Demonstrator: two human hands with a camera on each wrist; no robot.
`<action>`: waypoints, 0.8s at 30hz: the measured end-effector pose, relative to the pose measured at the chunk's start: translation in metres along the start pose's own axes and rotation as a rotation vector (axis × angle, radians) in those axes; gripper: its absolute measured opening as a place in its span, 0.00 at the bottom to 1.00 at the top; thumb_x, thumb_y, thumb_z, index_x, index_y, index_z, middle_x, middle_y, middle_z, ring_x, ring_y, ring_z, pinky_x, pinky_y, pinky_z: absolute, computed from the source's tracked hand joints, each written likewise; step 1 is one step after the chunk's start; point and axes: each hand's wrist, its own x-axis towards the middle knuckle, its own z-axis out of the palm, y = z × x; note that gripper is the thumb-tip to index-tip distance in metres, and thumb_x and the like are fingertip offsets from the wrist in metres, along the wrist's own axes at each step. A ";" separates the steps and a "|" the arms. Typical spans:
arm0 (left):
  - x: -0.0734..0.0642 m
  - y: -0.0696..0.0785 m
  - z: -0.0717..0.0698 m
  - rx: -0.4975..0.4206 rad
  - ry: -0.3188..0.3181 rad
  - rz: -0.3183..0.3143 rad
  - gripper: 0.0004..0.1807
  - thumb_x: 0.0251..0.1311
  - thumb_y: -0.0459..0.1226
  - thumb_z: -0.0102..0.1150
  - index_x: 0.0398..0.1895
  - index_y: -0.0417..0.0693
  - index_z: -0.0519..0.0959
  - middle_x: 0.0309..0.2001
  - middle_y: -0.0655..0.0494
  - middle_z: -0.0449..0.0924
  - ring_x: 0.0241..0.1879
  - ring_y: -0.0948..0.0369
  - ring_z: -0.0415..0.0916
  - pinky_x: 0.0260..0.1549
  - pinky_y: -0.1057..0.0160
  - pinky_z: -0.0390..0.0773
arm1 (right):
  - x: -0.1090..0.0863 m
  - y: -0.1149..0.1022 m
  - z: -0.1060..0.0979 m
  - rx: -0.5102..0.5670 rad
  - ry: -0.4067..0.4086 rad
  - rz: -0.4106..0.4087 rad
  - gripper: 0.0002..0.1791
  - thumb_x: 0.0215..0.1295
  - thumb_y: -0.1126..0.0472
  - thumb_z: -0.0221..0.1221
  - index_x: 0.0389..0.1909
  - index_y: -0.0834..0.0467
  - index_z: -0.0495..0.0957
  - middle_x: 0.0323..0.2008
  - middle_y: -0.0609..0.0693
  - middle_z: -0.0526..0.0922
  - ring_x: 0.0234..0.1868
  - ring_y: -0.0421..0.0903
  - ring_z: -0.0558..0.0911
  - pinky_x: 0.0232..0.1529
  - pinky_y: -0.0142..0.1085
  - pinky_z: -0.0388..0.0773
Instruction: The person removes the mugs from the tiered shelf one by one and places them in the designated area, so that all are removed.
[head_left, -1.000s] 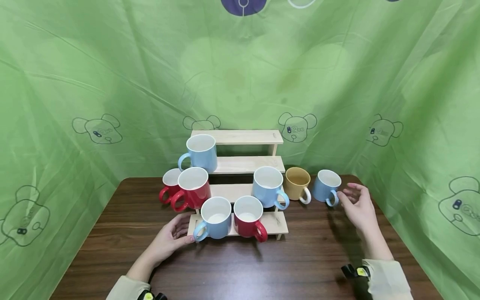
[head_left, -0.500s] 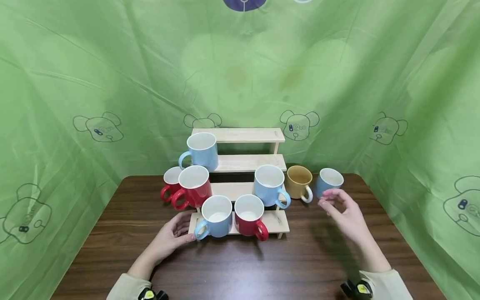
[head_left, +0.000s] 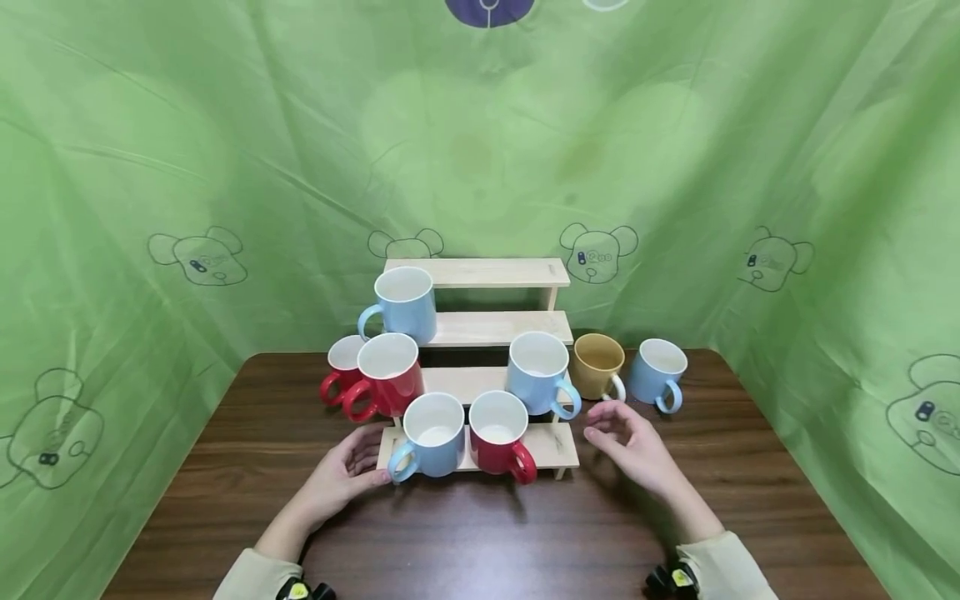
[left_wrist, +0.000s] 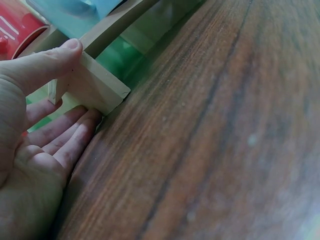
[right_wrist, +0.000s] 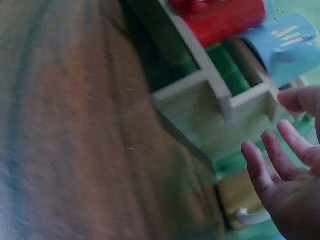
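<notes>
A stepped wooden rack (head_left: 477, 272) stands on the table. My left hand (head_left: 343, 467) holds the left end of its lowest step, the thumb on the front corner (left_wrist: 86, 59) and the fingers at the side board. That step bears a light blue mug (head_left: 442, 450) and a red mug (head_left: 489, 448). Above them sit a larger red mug (head_left: 401, 387) and a blue mug (head_left: 531, 390), with another blue mug (head_left: 416, 315) higher at left. My right hand (head_left: 637, 450), holding nothing, hovers right of the rack with relaxed fingers, in front of a mustard mug (head_left: 587, 377) with a white handle.
On the brown wooden table (head_left: 465, 542), a light blue mug (head_left: 645, 379) stands at the right back. A small red mug (head_left: 347, 377) stands left of the rack, partly behind the larger red one. Green patterned cloth (head_left: 480, 167) encloses the back and sides.
My right hand has moved left, away from the blue mug at the right back, past the mustard mug to near the rack's right side. The left hand stays in place.
</notes>
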 end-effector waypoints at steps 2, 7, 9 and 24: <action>0.001 0.000 0.001 0.000 0.003 0.002 0.40 0.65 0.27 0.75 0.78 0.34 0.66 0.67 0.31 0.75 0.61 0.61 0.82 0.62 0.68 0.81 | -0.001 0.003 0.003 -0.027 -0.041 -0.031 0.16 0.73 0.66 0.70 0.57 0.66 0.81 0.52 0.63 0.86 0.49 0.47 0.87 0.50 0.35 0.86; 0.001 -0.001 0.002 0.005 0.008 0.012 0.40 0.65 0.26 0.75 0.77 0.33 0.66 0.66 0.31 0.76 0.60 0.62 0.82 0.61 0.69 0.81 | -0.004 0.007 0.003 -0.029 -0.167 -0.087 0.24 0.70 0.65 0.73 0.64 0.65 0.79 0.58 0.60 0.86 0.53 0.59 0.88 0.51 0.39 0.88; 0.001 -0.001 0.002 0.005 0.003 0.012 0.40 0.65 0.26 0.75 0.77 0.33 0.66 0.66 0.30 0.76 0.61 0.62 0.82 0.61 0.69 0.81 | -0.006 0.008 0.003 -0.025 -0.201 -0.090 0.28 0.68 0.64 0.76 0.66 0.65 0.78 0.58 0.60 0.87 0.52 0.59 0.89 0.51 0.42 0.88; 0.001 -0.001 0.002 0.016 0.012 0.023 0.39 0.65 0.25 0.74 0.77 0.32 0.66 0.66 0.30 0.76 0.60 0.63 0.82 0.61 0.69 0.81 | -0.005 0.011 0.015 -0.061 -0.216 -0.008 0.44 0.58 0.60 0.83 0.72 0.67 0.73 0.64 0.65 0.83 0.49 0.52 0.89 0.51 0.43 0.89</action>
